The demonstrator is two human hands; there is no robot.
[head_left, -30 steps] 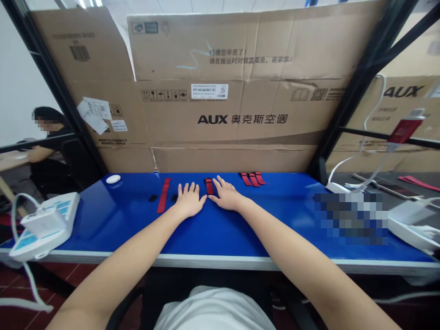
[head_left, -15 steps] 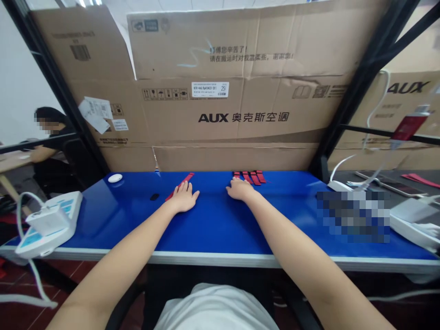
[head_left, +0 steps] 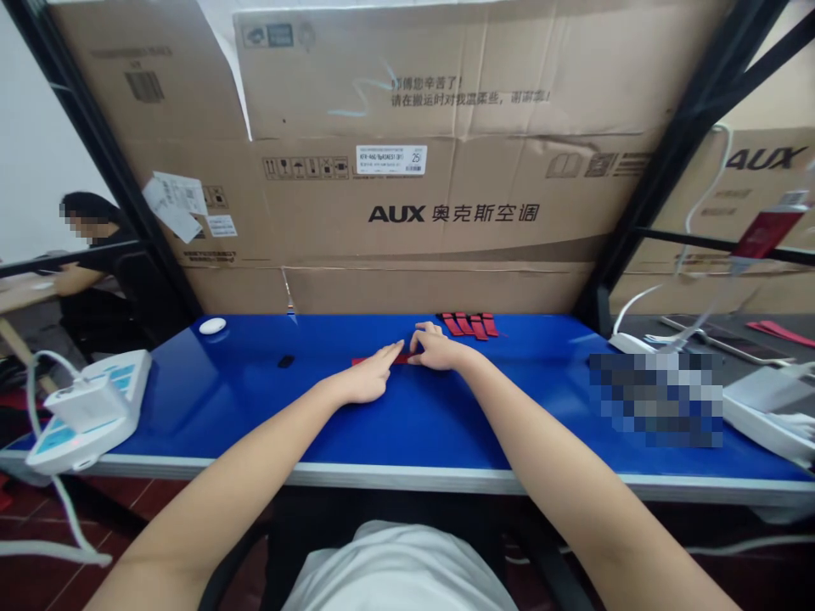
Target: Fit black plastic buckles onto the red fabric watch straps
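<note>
A red strap (head_left: 401,359) lies crosswise on the blue table (head_left: 407,433), partly covered by my left hand (head_left: 371,376). That hand rests flat over the strap with its fingers stretched toward the right. At the strap's right end is my right hand (head_left: 435,348), fingers bent and fingertips down at the strap; whether they pinch it cannot be made out. Several red straps with black ends (head_left: 469,326) lie side by side behind my right hand. Left of my left hand sits a small black piece (head_left: 286,361).
A white round object (head_left: 212,326) lies at the back left. White power strips (head_left: 124,407) with cables stand at both sides. Cardboard (head_left: 407,246) walls the back between black posts. A person (head_left: 95,255) sits at the far left.
My left hand has moved right, and the single red strap has gone from slanting to lying crosswise. My right hand has shifted slightly left and down to its end.
</note>
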